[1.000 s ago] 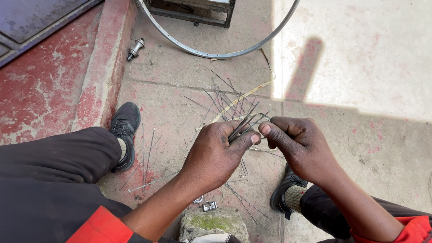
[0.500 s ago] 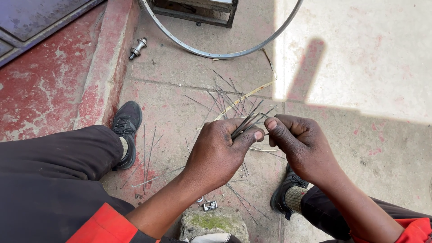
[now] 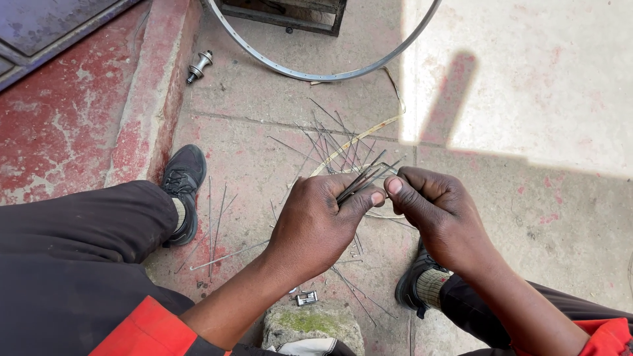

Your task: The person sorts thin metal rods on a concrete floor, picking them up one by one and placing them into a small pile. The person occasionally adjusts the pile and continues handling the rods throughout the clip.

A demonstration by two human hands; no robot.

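Nearest the camera sat a mossy stone block (image 3: 310, 324), with a small metal link piece (image 3: 306, 298) just beyond it on the paving. Just beyond that block the left hand (image 3: 315, 227) was closed in a fist around a bundle of thin dark spokes (image 3: 361, 179), which fanned up and away from the thumb. The right hand (image 3: 443, 217) sat just right of the bundle, fingers curled narrow, thumb and forefinger pinched at the bundle's edge; whether they actually gripped a single spoke could not be told. Step in hand looked like sorting or picking one spoke out of the held bundle. Next move would likely call for a firm pinch on one spoke and a straight pull clear, while the left fist held the rest from slipping. Left of the bundle was a black shoe (image 3: 182, 188), with a few loose spokes (image 3: 214, 227) lying by it; the other shoe (image 3: 417, 287) showed below the right hand. Just beyond the bundle more scattered spokes (image 3: 330, 135) lay crossed on the ground with a pale curved strip (image 3: 356, 142). Farther beyond, a bare wheel rim (image 3: 316, 74) lay flat, and a metal hub (image 3: 198, 66) rested well left of it against the red kerb (image 3: 148, 118).
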